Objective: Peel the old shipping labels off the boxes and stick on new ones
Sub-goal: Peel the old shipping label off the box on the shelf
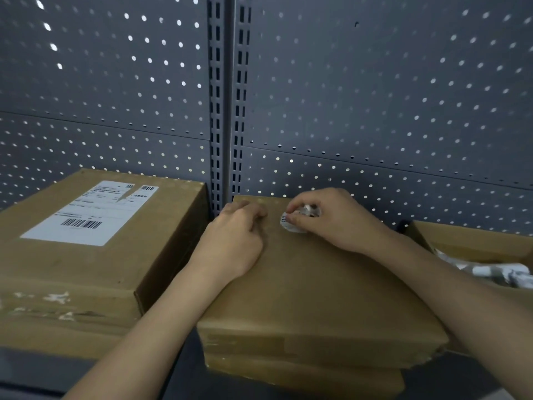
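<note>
A flat brown box (317,284) lies in front of me on top of another flat box (302,373). My left hand (233,241) rests palm down on its far left part, fingers curled. My right hand (328,217) pinches a crumpled white label (291,225) near the box's far edge; part of the label is rolled up in the fingers. To the left stands a larger brown box (95,269) with a white shipping label (92,212) on top, torn near its upper edge.
A grey pegboard wall (375,96) with a slotted upright (222,111) closes the back of the shelf. An open carton (476,241) at the right holds crumpled white scraps (496,272). The dark shelf edge (43,376) runs along the front.
</note>
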The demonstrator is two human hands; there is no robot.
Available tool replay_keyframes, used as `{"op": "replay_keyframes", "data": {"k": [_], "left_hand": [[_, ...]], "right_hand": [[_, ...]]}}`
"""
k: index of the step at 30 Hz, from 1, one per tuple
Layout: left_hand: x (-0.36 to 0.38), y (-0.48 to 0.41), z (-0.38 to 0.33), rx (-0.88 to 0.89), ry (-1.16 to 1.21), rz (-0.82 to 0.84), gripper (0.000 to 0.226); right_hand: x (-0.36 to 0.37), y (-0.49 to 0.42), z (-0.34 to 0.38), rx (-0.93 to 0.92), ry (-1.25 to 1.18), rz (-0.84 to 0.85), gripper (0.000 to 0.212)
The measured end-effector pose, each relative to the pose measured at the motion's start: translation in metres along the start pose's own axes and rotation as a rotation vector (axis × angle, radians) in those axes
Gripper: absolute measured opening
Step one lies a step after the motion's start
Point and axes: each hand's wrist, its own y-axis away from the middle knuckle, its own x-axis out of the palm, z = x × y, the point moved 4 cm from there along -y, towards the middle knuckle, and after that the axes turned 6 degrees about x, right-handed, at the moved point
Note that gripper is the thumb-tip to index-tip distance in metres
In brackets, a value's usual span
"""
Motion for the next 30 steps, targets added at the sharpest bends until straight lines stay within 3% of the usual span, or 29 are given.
{"op": "replay_keyframes", "data": {"k": [14,22,30], "left_hand": [[0.0,0.0,-0.001,0.031,-0.002,-0.031,0.041],[-0.002,0.0,-0.004,0.046,-0.019,-0.035,0.041],[-0.001,0.0,-0.004,0.041,-0.023,-0.022,0.04]], "right_hand": [[0.012,0.0,0.027,-0.159,0.333,-0.004,0.008],[0.013,-0.004,0.013,-0.082,0.146,0.011,0.013],[0.002,-0.008,-0.001,0.076,-0.079,-0.116,0.016]]}}
